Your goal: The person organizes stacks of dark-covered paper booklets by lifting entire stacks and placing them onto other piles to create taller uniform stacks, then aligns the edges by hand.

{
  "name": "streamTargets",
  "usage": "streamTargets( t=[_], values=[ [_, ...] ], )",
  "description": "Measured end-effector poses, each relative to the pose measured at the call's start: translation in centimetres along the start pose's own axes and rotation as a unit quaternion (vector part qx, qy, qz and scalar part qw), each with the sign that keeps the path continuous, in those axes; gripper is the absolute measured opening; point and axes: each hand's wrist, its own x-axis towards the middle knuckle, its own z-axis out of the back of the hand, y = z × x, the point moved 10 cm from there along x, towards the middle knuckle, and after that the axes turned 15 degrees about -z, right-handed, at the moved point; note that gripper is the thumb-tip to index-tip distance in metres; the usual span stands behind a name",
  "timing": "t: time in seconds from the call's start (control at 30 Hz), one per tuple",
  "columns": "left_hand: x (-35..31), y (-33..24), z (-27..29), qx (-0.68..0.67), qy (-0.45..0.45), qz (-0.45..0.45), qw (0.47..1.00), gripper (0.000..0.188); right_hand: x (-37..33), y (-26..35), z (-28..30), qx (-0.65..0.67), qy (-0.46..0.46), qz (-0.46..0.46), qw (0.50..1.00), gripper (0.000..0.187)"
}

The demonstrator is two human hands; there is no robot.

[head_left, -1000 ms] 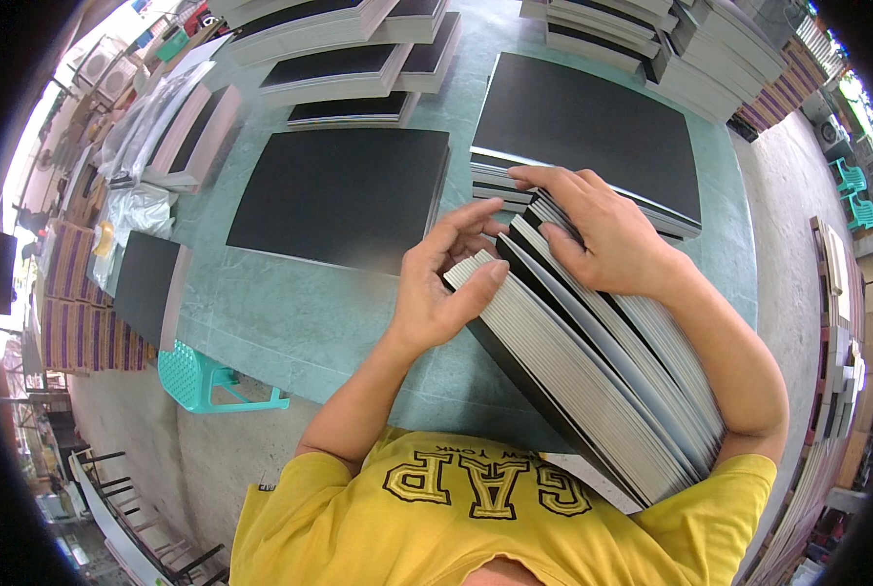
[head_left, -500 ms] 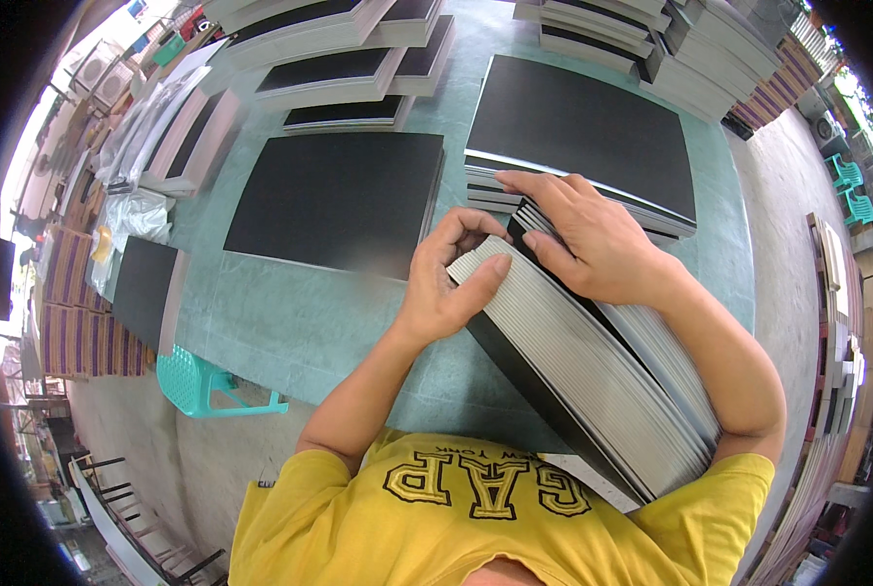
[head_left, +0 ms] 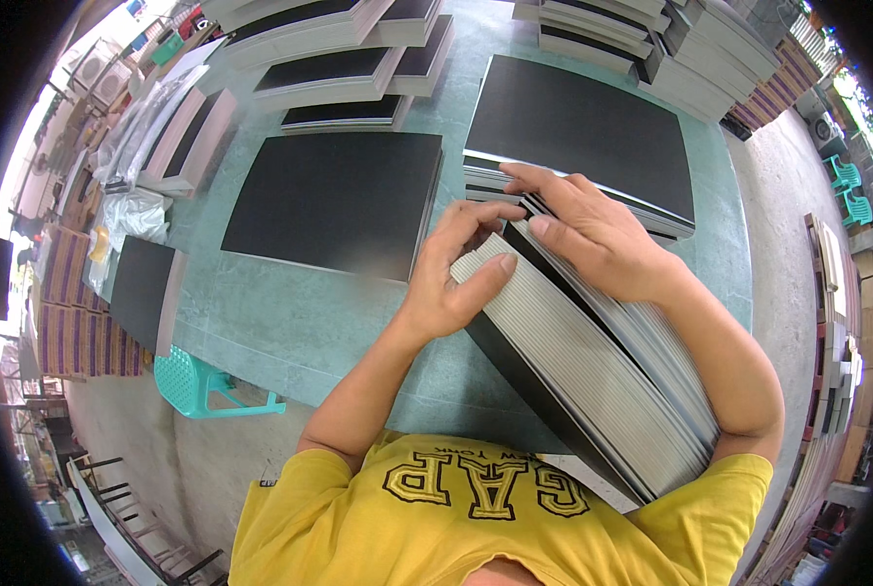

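Observation:
A thick stack of black-faced sheets (head_left: 578, 356) with pale grey edges stands tilted on edge, leaning toward my body at the table's front. My left hand (head_left: 461, 269) grips its far end, thumb across the pale edges and fingers behind. My right hand (head_left: 602, 234) pinches the corner of a few sheets on the stack's right side, thumb against them. A narrow gap runs down the stack between the parted sheets and the thicker left part. My left forefinger reaches over to touch the sheets near my right thumb.
A flat black-topped pile (head_left: 334, 200) lies left of my hands, and a taller one (head_left: 583, 127) lies just beyond them. More stacks (head_left: 329, 73) fill the back of the green table (head_left: 270, 308). A turquoise stool (head_left: 192, 381) stands at its left edge.
The gap in the stack has shifted left, with more sheets now on its right side. My left forefinger has stretched toward my right hand, and my right thumb has moved slightly.

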Motion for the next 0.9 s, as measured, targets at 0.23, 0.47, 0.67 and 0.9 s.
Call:
streamTargets(
  t=[0.23, 0.47, 0.67, 0.9],
  values=[
    [-0.3, 0.2, 0.2, -0.099, -0.09, 0.029, 0.991, 0.044, 0.1, 0.2, -0.1, -0.05, -0.011, 0.015, 0.999, 0.051],
    [0.1, 0.1, -0.3, -0.069, 0.008, 0.02, 0.997, 0.053, -0.1, 0.3, 0.3, -0.035, -0.053, 0.034, 0.997, 0.047],
    [-0.2, 0.2, -0.2, -0.083, -0.006, 0.026, 0.996, 0.051, 0.1, 0.2, 0.2, -0.037, -0.043, 0.03, 0.998, 0.048],
    [-0.2, -0.1, 1.1, 0.064, -0.02, 0.016, 0.998, 0.05, -0.7, -1.7, 2.9, -0.01, -0.109, -0.041, 0.993, 0.072]
  ],
)
